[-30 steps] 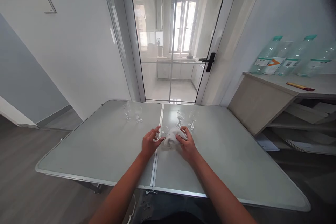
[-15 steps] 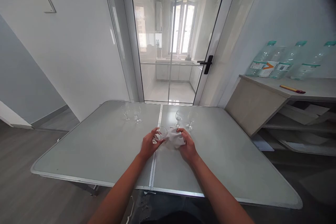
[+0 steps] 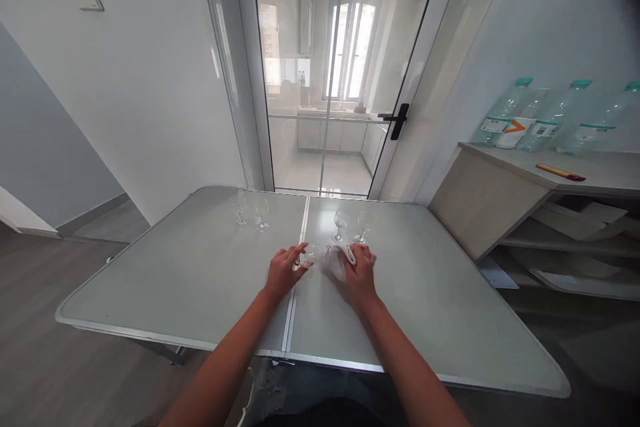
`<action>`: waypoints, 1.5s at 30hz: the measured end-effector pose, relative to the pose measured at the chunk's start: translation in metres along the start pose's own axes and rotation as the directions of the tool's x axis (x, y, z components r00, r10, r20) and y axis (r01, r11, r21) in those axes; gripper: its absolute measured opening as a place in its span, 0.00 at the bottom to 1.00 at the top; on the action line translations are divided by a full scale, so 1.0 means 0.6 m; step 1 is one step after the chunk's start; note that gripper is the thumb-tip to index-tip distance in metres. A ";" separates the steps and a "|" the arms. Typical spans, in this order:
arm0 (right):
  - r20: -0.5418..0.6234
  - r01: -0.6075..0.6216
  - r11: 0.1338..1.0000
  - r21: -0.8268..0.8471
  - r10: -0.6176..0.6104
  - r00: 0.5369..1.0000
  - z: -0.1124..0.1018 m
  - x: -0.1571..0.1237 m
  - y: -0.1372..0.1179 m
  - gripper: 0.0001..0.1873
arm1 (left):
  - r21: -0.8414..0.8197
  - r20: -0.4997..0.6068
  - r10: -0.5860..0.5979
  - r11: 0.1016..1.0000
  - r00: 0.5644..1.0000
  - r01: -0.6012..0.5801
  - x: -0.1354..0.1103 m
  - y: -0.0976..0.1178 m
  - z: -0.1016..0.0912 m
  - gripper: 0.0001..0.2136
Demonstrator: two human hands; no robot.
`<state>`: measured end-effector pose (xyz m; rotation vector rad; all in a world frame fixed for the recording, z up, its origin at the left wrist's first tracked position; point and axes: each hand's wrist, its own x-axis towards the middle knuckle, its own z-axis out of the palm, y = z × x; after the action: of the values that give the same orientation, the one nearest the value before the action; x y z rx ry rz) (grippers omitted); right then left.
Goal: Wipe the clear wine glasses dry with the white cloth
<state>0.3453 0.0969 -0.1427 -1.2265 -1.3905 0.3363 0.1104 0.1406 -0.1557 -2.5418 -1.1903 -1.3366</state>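
My left hand (image 3: 281,271) grips a small clear stemmed glass (image 3: 311,257) by its stem and foot, with the glass tipped sideways toward the right. A white cloth (image 3: 337,259) is bunched in my right hand (image 3: 360,269) and pressed against the bowl of that glass. Both hands hover just above the middle seam of the grey folding table (image 3: 200,280). Two more clear stemmed glasses (image 3: 353,225) stand upright right behind my hands. Another pair of glasses (image 3: 250,212) stands further left at the back of the table.
A glass door with a black handle (image 3: 396,120) stands behind the table. A wooden shelf unit (image 3: 505,193) at the right carries several large water bottles (image 3: 545,121) and a yellow-handled tool (image 3: 559,172). A white wall runs along the left.
The held glass has tipped from nearly upright to lying sideways toward the cloth. My right hand has bunched the cloth tighter against the bowl. The camera view shifted slightly.
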 end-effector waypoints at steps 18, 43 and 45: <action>0.478 0.127 0.968 0.217 -0.219 0.851 0.020 -0.019 -0.035 0.31 | 0.131 0.085 0.239 0.960 0.967 -0.249 -0.004 0.006 -0.004 0.20; 0.441 -0.256 0.902 0.349 0.083 0.894 0.032 -0.016 -0.061 0.23 | 0.158 0.126 0.156 0.972 0.980 -0.175 -0.013 -0.002 0.002 0.24; 0.414 -0.353 0.801 0.483 0.147 0.898 0.028 -0.016 -0.066 0.21 | 0.138 0.103 0.125 0.981 0.987 -0.138 -0.012 0.002 0.008 0.25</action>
<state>0.3102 0.0807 -0.1210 -0.8838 -1.2925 1.1238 0.1120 0.1367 -0.1635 -2.5543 -1.0685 -1.0728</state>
